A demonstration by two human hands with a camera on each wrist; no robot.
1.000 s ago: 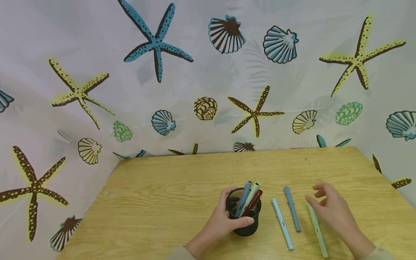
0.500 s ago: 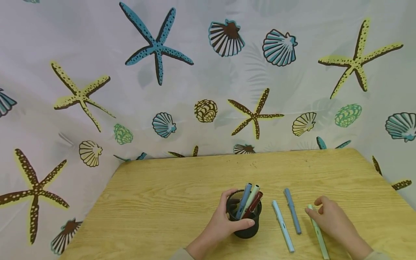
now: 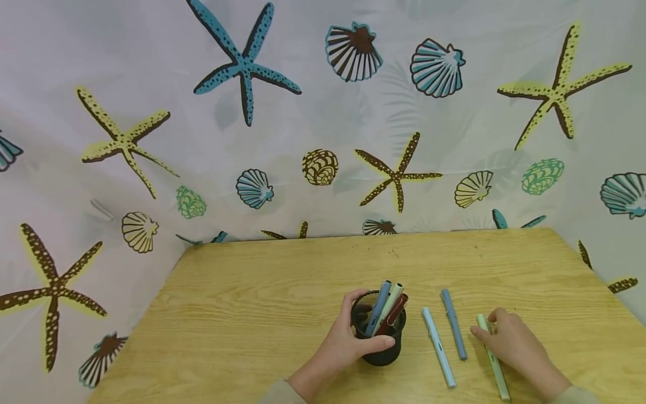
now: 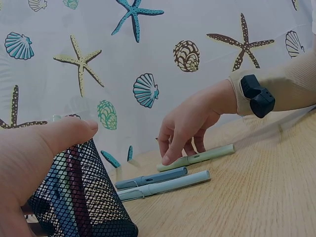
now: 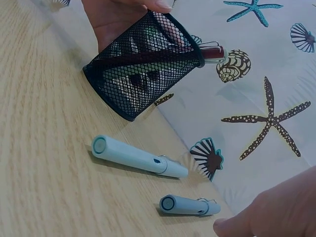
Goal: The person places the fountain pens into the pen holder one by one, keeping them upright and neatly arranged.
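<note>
My left hand [image 3: 343, 343] grips a black mesh pen cup [image 3: 382, 357], thumb across its near side. Inside lean a blue pen [image 3: 379, 306], a light green pen [image 3: 391, 304] and a dark red pen [image 3: 398, 309]. On the table to the right, my right hand [image 3: 520, 345] pinches a second light green pen [image 3: 497, 375] near its upper end; in the left wrist view that pen [image 4: 213, 153] lies flat on the wood. Between cup and right hand lie a pale blue pen [image 3: 440, 350] and a darker blue pen [image 3: 456, 328], both untouched.
The wooden table [image 3: 262, 303] runs back to a white cloth [image 3: 303, 123] printed with starfish and shells. More of this cloth hangs at the left and right sides. A dark device [image 4: 259, 96] is strapped to the right wrist.
My right hand has come down onto the light green pen, its thumb and fingers closing about the upper end. The left hand and the cup have stayed in place.
</note>
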